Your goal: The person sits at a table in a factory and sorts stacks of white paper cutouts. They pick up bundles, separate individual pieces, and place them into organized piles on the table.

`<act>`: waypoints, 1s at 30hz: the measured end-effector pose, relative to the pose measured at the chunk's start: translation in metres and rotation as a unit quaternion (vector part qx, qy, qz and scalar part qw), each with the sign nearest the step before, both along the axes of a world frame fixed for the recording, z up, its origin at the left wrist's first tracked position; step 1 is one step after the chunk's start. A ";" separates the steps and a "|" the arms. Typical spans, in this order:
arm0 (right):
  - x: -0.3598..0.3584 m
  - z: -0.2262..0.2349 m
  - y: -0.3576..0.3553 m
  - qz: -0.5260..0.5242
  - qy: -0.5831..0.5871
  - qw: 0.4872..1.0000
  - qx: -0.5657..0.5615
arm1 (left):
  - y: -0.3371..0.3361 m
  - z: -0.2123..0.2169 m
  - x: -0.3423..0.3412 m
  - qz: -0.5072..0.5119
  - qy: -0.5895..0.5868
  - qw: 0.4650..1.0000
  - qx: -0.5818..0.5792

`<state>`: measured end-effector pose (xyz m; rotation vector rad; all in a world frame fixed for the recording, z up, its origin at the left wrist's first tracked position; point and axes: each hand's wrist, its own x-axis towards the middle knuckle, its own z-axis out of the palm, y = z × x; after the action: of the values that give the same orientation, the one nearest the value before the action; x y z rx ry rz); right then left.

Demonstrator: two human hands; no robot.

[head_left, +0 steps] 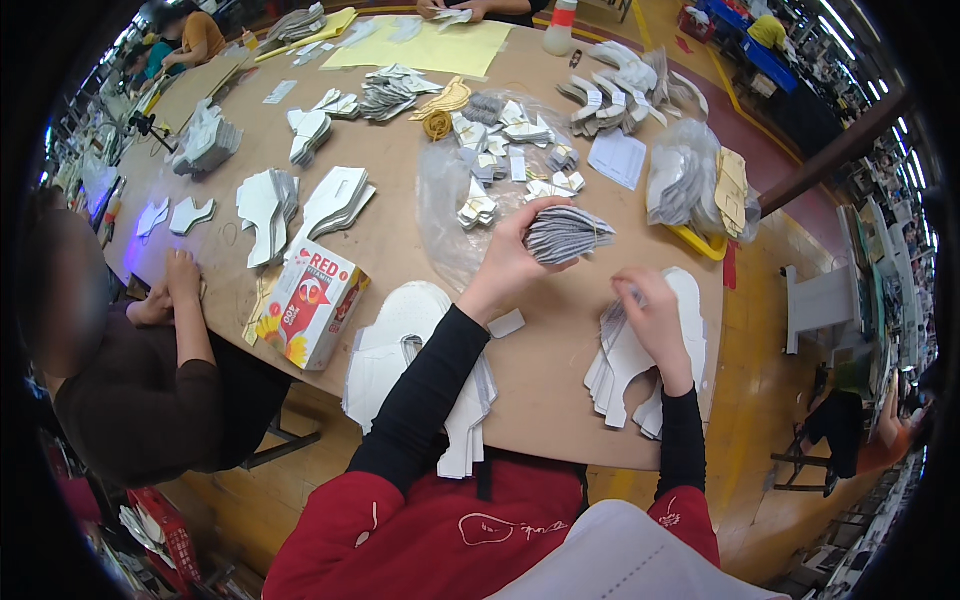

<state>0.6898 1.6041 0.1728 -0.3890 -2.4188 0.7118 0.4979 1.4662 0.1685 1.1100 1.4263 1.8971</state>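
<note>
My left hand grips a bundle of thin grey cut pieces, raised above the table with its layered edges fanned to the right. To its right, my right hand has its fingers curled in a pinch; what they hold, if anything, is too small to make out. Below that hand lies a fanned stack of white cut pieces, partly covered by it. Under my left forearm rests another stack of large white shaped pieces. A small white slip lies on the table beside my left wrist.
A red-and-white box stands near the left front edge, close to a seated person. Small bundles on a clear plastic sheet lie ahead. A bagged stack sits in a yellow tray at the right edge. More piles stand farther back.
</note>
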 end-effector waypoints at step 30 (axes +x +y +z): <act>0.015 -0.005 -0.041 0.134 0.218 0.879 -0.402 | 0.004 -0.007 0.028 -0.243 -0.385 0.883 -0.115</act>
<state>0.7052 1.5630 0.1677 -0.1694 -1.6668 1.7291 0.5259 1.4706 0.1612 0.4325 0.7870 1.4825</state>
